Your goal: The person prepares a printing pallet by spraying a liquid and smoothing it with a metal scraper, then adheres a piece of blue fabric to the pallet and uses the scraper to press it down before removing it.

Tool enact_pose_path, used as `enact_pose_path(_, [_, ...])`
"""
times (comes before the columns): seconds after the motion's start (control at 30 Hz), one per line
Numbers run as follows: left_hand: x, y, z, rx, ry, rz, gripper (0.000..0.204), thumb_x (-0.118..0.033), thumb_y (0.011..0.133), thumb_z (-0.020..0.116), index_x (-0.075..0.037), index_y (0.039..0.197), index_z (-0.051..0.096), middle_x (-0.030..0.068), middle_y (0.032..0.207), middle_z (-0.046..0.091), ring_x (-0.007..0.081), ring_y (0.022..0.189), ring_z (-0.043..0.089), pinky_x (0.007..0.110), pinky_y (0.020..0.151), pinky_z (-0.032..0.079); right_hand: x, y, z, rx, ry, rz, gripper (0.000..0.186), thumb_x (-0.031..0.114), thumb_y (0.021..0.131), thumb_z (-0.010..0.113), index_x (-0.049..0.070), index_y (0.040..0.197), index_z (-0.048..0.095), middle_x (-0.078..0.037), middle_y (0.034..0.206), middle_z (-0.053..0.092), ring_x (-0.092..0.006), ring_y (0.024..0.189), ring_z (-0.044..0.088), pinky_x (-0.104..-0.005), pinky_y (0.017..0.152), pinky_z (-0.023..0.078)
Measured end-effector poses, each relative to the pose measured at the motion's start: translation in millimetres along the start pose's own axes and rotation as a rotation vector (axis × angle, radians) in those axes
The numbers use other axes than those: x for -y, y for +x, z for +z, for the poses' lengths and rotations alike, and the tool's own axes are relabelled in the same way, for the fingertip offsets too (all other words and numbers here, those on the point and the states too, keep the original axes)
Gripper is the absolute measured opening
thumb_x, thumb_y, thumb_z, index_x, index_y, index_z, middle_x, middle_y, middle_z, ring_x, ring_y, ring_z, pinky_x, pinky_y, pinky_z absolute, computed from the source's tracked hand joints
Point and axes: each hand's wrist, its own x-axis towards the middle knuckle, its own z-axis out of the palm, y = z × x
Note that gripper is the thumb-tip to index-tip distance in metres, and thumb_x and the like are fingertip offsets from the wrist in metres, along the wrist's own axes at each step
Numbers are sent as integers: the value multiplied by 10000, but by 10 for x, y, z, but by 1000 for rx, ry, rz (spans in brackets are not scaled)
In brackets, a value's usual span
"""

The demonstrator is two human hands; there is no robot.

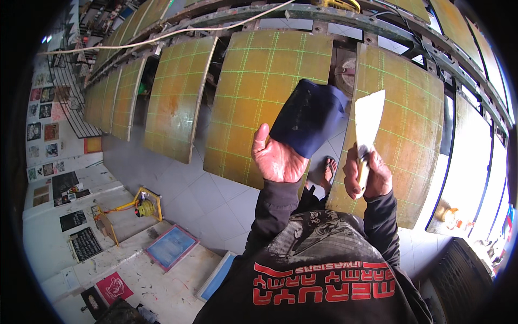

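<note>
My left hand (279, 163) is turned palm up, its thumb standing out to the side. A folded dark blue cloth (310, 116) rests on that hand and hides the fingers. In my right hand (379, 175) is a scraper (369, 116), gripped by its pale handle with the fingers wrapped round it. Its wide whitish blade points up and away from me, a short gap to the right of the cloth. Both hands are raised above the yellow-brown printing boards (270, 92), which carry bright green grid lines.
More boards (178, 92) stand in a row along a metal rail (216, 17), with a pale cable (178, 35) across it. At lower left, a yellow-framed device (144, 207) and a blue screen frame (171, 247) sit on a white worktop (178, 291). A sandalled foot (329, 171) shows between boards.
</note>
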Motion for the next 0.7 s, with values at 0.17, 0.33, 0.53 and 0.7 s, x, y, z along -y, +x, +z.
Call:
enact_pose_path(0.17, [264,29,105,-64,94,-37,620,-363,957,421,82,1381,337,254,1437,359,369,1349,340,549,1112,239,179,-73,-165,119,-274,106,336,331,939,553,3,1004,596,-134,689,579,-168,462,531,-274,391,444])
enact_pose_path(0.33, [398,56,169,47,90,-210,564,-354,1010,289,84,1351,388,261,1413,388,375,1344,343,556,1106,253,363,12,-310,138,-521,129,251,245,945,573,22,1021,658,-73,679,606,-92,457,496,-234,383,380])
enact_pose_path(0.53, [328,41,277,-41,107,-190,570,-336,1019,299,111,1371,339,275,1412,377,364,1340,360,535,1127,246,570,-102,-410,57,-719,162,308,344,935,583,39,919,623,-33,633,568,-78,426,462,-223,370,349])
enact_pose_path(0.7, [231,33,314,-47,144,-206,543,-309,1020,300,79,1400,306,253,1455,330,369,1351,333,491,1137,227,810,-360,-568,-147,-1209,384,400,397,964,509,13,946,619,11,601,519,-58,419,443,-225,374,340])
